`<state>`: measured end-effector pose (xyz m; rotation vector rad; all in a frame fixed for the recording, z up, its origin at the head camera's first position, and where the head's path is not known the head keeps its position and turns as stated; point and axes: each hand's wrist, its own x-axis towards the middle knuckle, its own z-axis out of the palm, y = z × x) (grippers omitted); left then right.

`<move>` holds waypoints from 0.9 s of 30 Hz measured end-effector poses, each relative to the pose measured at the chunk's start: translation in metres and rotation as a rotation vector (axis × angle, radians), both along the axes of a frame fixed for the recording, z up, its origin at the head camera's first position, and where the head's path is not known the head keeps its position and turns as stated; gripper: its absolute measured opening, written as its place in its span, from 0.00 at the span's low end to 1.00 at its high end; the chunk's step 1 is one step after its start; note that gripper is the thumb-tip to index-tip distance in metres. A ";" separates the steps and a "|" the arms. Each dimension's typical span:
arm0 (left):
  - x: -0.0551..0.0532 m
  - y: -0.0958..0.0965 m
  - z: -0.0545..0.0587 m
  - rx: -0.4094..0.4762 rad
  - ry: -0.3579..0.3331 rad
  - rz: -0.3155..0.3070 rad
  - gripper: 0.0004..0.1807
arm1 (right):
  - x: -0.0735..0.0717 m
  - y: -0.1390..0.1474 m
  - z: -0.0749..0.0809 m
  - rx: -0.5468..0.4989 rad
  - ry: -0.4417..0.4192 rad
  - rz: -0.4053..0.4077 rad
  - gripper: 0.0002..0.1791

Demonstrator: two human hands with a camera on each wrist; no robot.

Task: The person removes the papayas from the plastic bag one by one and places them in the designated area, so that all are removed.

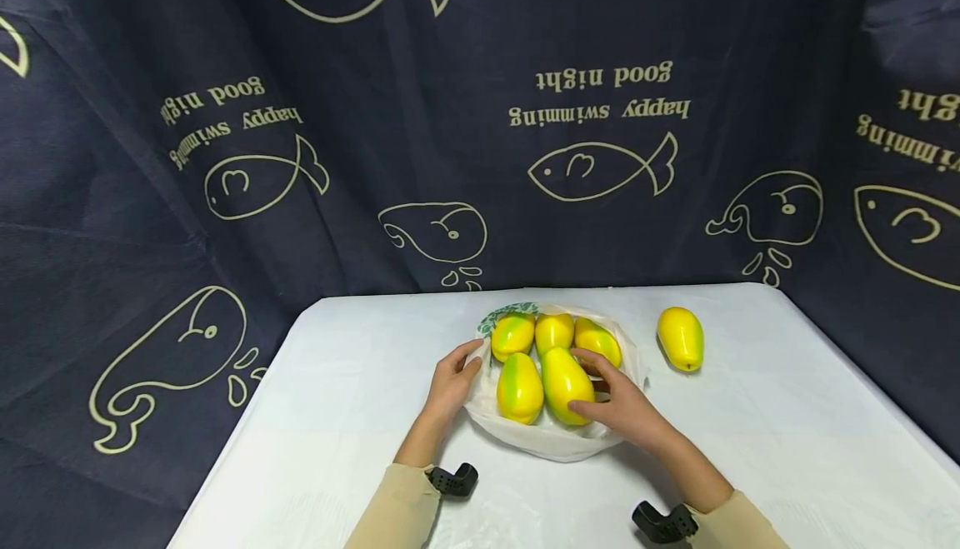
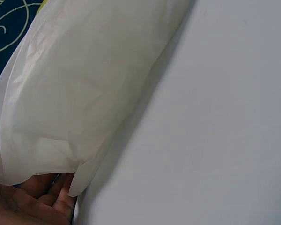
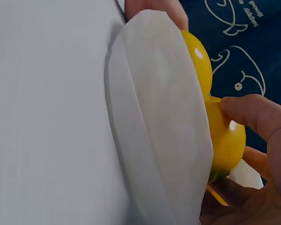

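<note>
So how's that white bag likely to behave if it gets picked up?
The white bag would probably sag, since its thin-looking wall wrinkles and folds. It may bulge unevenly, as the yellow fruits inside look rounded and could roll together.

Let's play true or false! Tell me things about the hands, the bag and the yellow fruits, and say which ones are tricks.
1. The right hand grips a fruit. True.
2. The left hand holds a fruit too. False: it holds the edge of the bag.
3. Six fruits show in all. True.
4. The loose fruit lies left of the bag. False: it lies to the right.
5. The dark cloth has fish drawn on it. True.
</note>
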<state>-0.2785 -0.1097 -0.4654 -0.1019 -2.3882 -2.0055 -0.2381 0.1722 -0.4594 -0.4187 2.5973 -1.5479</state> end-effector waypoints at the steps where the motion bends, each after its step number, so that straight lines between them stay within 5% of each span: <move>1: -0.004 0.000 -0.005 0.003 0.001 0.002 0.22 | 0.000 0.000 0.001 -0.005 -0.002 -0.008 0.43; 6: -0.015 -0.001 -0.022 -0.002 0.013 0.018 0.21 | 0.002 0.004 0.005 -0.033 -0.006 -0.040 0.41; 17: -0.015 -0.003 -0.026 0.008 0.007 0.015 0.21 | 0.006 0.017 0.017 -0.094 0.053 -0.102 0.38; 22: -0.012 -0.001 -0.022 0.005 -0.004 0.020 0.21 | 0.006 0.027 0.018 -0.091 0.074 -0.127 0.37; 27: -0.002 0.001 -0.004 -0.007 -0.022 0.010 0.22 | 0.007 0.038 0.026 -0.086 0.096 -0.169 0.37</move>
